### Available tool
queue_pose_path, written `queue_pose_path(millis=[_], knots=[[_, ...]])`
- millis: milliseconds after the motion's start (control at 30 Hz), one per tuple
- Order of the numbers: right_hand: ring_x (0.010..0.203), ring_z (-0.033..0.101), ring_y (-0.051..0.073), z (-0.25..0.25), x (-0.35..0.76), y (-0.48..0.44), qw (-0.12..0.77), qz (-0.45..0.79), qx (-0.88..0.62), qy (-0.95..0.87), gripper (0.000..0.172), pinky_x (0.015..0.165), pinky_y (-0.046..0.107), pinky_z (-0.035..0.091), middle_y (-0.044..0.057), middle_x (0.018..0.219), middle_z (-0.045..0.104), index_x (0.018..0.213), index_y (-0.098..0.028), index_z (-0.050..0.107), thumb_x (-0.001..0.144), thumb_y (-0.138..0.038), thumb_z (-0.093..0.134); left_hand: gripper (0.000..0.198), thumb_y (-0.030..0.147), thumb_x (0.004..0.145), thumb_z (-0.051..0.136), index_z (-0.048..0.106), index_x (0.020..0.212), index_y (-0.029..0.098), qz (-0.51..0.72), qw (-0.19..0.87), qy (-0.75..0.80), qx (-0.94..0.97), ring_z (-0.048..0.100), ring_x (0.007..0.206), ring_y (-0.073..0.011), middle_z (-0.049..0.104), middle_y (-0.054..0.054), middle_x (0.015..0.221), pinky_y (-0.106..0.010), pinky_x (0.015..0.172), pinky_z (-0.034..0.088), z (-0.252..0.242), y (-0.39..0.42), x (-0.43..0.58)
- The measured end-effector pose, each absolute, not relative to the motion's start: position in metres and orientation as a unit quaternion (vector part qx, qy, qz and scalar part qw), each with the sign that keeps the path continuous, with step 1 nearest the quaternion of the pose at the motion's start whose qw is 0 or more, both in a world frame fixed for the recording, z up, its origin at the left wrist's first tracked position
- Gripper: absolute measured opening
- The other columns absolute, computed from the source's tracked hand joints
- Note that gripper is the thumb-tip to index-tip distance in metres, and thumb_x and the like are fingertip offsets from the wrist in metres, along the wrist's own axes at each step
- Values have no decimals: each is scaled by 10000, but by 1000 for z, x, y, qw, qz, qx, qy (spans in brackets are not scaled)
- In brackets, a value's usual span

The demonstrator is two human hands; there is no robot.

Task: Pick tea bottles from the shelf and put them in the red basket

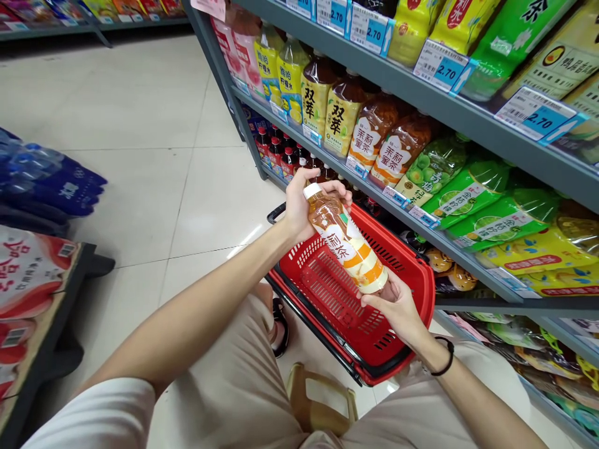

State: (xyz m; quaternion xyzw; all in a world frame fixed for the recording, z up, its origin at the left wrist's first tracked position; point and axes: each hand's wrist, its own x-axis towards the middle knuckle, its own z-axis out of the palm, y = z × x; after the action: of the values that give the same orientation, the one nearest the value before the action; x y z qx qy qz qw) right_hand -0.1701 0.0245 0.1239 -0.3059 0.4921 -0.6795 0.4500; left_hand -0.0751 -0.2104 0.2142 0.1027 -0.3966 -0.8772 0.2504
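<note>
- In the head view, the tea bottle point(349, 243) sits at the centre of the frame, tilted, its white cap point(312, 190) toward the upper left and its base toward the lower right.
- The left hand point(297, 206) grips the bottle at its shoulder, with fingertips showing past the far side; the right hand point(400, 308) holds the base end between thumb and fingers.
- This two-ended hold looks sound: the left hand should carry the narrow end without pressing on the cap, while the right hand steadies the base.
- The front label point(337, 243) faces up and lies mostly uncovered; fingers placed at the two ends leave its large characters readable.
- A light, even grip suits it best, since a plastic bottle would probably dent or spin under a hard squeeze.
- The red basket point(423, 280) lies beneath the bottle, right of centre; holding the bottle above its opening makes a slip less costly.
- The shelf point(397, 72) crosses the upper right, with similar bottles point(395, 149) lined up on it, so turning the bottle calls for slow wrists and tucked elbows.
</note>
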Motion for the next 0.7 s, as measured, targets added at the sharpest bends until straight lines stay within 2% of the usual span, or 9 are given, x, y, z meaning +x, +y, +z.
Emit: queue_pose_path(millis=[100, 233, 333, 433, 467, 600, 700], knots=[[777, 724, 180, 118, -170, 25, 468, -677, -331, 461, 431, 763, 314, 616, 30, 968, 780, 1135, -242, 678, 772, -265, 911, 514, 632, 855, 508, 671, 706, 168, -881, 253, -386, 106, 678, 654, -206, 705, -103, 713, -331, 679, 558, 215, -208, -75], [733, 754, 218, 112, -170, 30, 545, -658, -348, 385, 420, 630, 347, 606, 51, 981, 771, 1257, -275, 562, 919, -397, 779, 472, 568, 879, 506, 657, 706, 156, -885, 258, -373, 103, 651, 616, -174, 673, -86, 681, -281, 630, 539, 215, -207, -75], [700, 746, 218, 113, -170, 31, 593, -652, -317, 349, 339, 575, 319, 577, 40, 900, 744, 1223, -257, 566, 985, -473, 674, 456, 542, 889, 498, 648, 700, 155, -887, 263, -370, 85, 649, 610, -172, 662, -86, 670, -278, 627, 542, 216, -207, -75], [725, 720, 220, 117, -170, 29, 619, -656, -275, 334, 460, 587, 317, 560, 78, 892, 724, 1129, -194, 616, 1020, -628, 508, 461, 547, 887, 490, 646, 698, 156, -887, 263, -375, 63, 653, 609, -179, 658, -86, 673, -294, 640, 554, 217, -208, -74], [736, 713, 221, 118, -169, 28, 618, -658, -268, 336, 478, 594, 317, 554, 88, 903, 725, 1128, -188, 617, 1024, -636, 489, 467, 554, 886, 489, 646, 698, 156, -887, 262, -376, 60, 653, 606, -182, 658, -88, 673, -299, 639, 556, 217, -208, -74], [810, 719, 235, 119, -167, 27, 590, -673, -269, 356, 335, 631, 322, 536, 113, 1011, 756, 1229, -231, 555, 1046, -512, 543, 501, 582, 897, 477, 655, 711, 152, -890, 258, -368, 69, 656, 609, -200, 665, -105, 674, -309, 613, 554, 217, -209, -73], [859, 736, 248, 118, -167, 28, 573, -676, -285, 365, 315, 680, 344, 536, 119, 1048, 767, 1283, -251, 530, 1058, -472, 541, 518, 576, 912, 448, 660, 720, 145, -893, 260, -361, 69, 654, 613, -201, 666, -114, 671, -306, 605, 553, 217, -210, -72]])
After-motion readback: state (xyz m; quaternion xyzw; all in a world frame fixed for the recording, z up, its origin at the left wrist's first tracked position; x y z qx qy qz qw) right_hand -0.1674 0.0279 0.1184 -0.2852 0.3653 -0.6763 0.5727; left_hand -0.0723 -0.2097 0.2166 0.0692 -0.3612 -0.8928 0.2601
